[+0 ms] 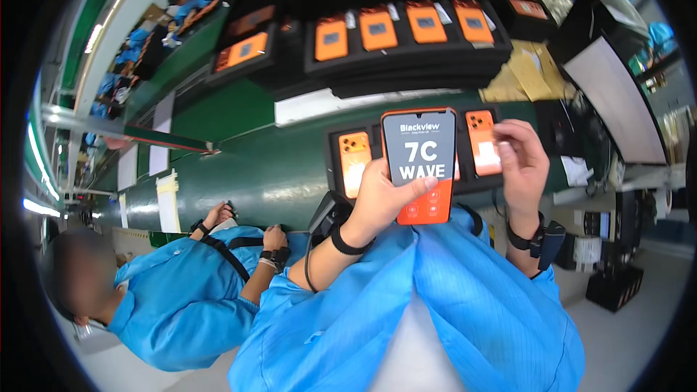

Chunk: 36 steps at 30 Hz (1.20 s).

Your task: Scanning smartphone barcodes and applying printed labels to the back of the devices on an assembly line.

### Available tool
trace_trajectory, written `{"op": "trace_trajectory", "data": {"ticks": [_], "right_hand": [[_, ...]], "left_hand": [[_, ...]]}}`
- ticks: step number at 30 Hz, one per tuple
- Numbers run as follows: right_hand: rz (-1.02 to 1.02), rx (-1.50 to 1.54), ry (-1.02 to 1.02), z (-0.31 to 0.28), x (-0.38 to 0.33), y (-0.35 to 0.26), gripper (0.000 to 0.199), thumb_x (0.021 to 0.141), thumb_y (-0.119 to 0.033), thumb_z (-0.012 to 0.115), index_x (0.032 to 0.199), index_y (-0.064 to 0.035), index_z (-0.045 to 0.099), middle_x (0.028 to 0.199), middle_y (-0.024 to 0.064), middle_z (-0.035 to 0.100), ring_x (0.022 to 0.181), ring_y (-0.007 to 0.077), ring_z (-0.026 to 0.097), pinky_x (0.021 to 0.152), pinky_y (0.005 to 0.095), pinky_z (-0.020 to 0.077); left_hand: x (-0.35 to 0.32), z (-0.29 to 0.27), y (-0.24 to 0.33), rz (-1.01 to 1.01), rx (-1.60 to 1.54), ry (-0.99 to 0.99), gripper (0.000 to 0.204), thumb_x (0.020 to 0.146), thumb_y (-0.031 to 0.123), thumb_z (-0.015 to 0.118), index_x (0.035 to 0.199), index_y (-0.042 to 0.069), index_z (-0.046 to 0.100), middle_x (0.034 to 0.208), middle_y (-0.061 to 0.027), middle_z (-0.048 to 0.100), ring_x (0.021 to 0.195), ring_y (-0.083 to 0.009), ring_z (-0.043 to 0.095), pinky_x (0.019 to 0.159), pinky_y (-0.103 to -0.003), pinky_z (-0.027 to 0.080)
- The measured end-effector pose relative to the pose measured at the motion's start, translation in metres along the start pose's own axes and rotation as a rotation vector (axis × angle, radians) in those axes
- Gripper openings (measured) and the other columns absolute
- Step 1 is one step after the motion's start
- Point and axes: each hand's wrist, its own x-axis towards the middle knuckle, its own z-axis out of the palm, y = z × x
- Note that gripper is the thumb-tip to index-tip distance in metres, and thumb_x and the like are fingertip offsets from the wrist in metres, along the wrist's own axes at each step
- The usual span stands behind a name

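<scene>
Left hand (pixel 381 199) gripped the phone (pixel 421 149) above the tray (pixel 475 184), seemingly a viewing step; right hand (pixel 527 162) curled loosely, apparently empty; moving on called for steadiness.

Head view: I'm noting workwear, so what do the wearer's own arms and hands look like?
Both the left hand and the right hand are ungloved. The bright blue sleeves leave the forearms bare. The left wrist wears a plain black band; the right wrist has a dark strap carrying a chunky, boxy dark device.
</scene>
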Motion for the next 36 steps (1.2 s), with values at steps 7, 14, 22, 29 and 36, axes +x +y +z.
{"op": "trace_trajectory", "data": {"ticks": [7,14,22,29,36], "right_hand": [[-0.110,-0.207,-0.098,0.017,-0.006,-0.037,0.023,0.076,-0.003,0.074,0.098,-0.0012,0.068,0.094,0.0092,0.065,0.080,0.0180,0.061,0.071,0.0285,0.0506],[-0.195,-0.325,-0.032,0.015,-0.006,-0.038,0.024,0.070,-0.003,0.079,0.091,-0.0036,0.070,0.089,0.0078,0.067,0.081,0.0203,0.063,0.069,0.0299,0.0506],[-0.238,-0.379,-0.006,0.014,-0.004,-0.032,0.021,0.067,-0.002,0.079,0.086,-0.0049,0.070,0.086,0.0063,0.065,0.077,0.0202,0.063,0.066,0.0300,0.0497],[-0.424,-0.488,0.018,0.015,-0.004,-0.027,0.023,0.062,-0.002,0.080,0.083,-0.0070,0.070,0.084,0.0048,0.064,0.073,0.0209,0.061,0.061,0.0303,0.0480],[-0.774,-0.641,0.004,0.005,-0.009,-0.025,0.027,0.059,-0.009,0.077,0.085,-0.0156,0.071,0.087,-0.0017,0.057,0.074,0.0157,0.056,0.064,0.0292,0.0475]], "left_hand": [[-0.032,0.018,-0.019,-0.197,0.087,-0.065,0.029,0.080,0.007,0.077,0.106,0.000,0.066,0.099,-0.0047,0.070,0.089,-0.0099,0.065,0.079,-0.026,0.053],[-0.031,0.016,-0.012,-0.152,0.227,-0.082,0.027,0.081,0.011,0.076,0.103,-0.003,0.066,0.093,-0.0076,0.072,0.083,-0.0095,0.066,0.075,-0.026,0.054],[-0.023,0.017,-0.009,-0.155,0.263,-0.074,0.026,0.082,0.011,0.076,0.102,-0.002,0.067,0.093,-0.0071,0.072,0.083,-0.0095,0.066,0.074,-0.026,0.053],[-0.022,0.015,-0.011,-0.125,0.293,-0.082,0.026,0.081,0.011,0.076,0.102,-0.002,0.067,0.092,-0.0068,0.072,0.083,-0.0096,0.066,0.074,-0.026,0.053],[-0.022,0.011,-0.012,-0.026,0.265,-0.161,0.022,0.080,0.010,0.075,0.099,0.000,0.069,0.092,-0.0082,0.072,0.082,-0.0153,0.069,0.074,-0.028,0.053]]}}
